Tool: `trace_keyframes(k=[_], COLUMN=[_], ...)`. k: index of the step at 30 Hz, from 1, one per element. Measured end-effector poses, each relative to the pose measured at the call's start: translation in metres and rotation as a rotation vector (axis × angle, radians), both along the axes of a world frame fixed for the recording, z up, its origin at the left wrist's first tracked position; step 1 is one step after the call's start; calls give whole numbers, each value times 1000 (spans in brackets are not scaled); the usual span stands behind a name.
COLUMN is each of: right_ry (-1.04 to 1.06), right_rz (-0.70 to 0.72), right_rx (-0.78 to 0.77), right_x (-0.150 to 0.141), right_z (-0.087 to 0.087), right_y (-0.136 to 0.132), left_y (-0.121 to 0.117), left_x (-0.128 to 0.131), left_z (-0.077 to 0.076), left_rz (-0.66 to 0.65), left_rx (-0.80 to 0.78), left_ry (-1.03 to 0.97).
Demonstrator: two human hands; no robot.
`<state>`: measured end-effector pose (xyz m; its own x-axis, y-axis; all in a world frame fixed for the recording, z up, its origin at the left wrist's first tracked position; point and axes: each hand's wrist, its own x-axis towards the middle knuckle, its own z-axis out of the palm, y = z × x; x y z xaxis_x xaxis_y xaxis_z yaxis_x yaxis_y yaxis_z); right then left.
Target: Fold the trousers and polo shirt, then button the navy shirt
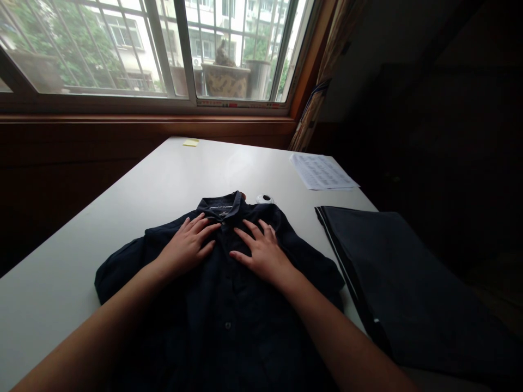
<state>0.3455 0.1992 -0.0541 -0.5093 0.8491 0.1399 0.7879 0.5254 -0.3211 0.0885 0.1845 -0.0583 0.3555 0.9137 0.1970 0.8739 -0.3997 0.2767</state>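
Observation:
A dark navy button-up shirt (229, 294) lies front side up on the white table, its collar (218, 204) pointing away from me and its sleeves out to both sides. My left hand (190, 242) rests flat on the shirt's chest, left of the button line, with its fingers spread just below the collar. On the other side of the buttons, my right hand (261, 247) also lies on the cloth, fingers apart. Neither hand grips anything. A button (227, 325) shows lower on the front. The shirt's bottom part runs out of view.
Folded dark cloth (392, 272) lies along the right side of the white table (134, 201). Printed sheets (322, 171) sit at the far right corner, a yellow note (190, 142) at the far left. A white roll (265, 199) stands behind the collar. A barred window (237, 54) is beyond.

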Motion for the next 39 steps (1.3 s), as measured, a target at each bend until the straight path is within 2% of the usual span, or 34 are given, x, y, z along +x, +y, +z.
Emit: trace_keyframes(k=[7, 13, 19, 22, 25, 30, 39], right_ry=[-145, -176, -180, -174, -169, -152, -152], right_rz=[-55, -72, -86, -91, -96, -95, -99], right_rx=[-53, -7, 22, 36, 40, 43, 49], right_x=[19, 24, 21, 21, 21, 21, 22], right_z=[6, 6, 4, 2, 0, 1, 0], right_y=[15, 20, 17, 17, 18, 18, 17], left_y=[2, 3, -10, -15, -13, -7, -5], left_x=[-11, -14, 8, 17, 17, 6, -5], left_z=[2, 4, 29, 33, 26, 16, 19], left_rz=[71, 65, -49, -262, -406, -366, -369], left_rx=[-17, 54, 217, 270, 250, 155, 51], left_ry=[202, 187, 39, 23, 41, 24, 12])
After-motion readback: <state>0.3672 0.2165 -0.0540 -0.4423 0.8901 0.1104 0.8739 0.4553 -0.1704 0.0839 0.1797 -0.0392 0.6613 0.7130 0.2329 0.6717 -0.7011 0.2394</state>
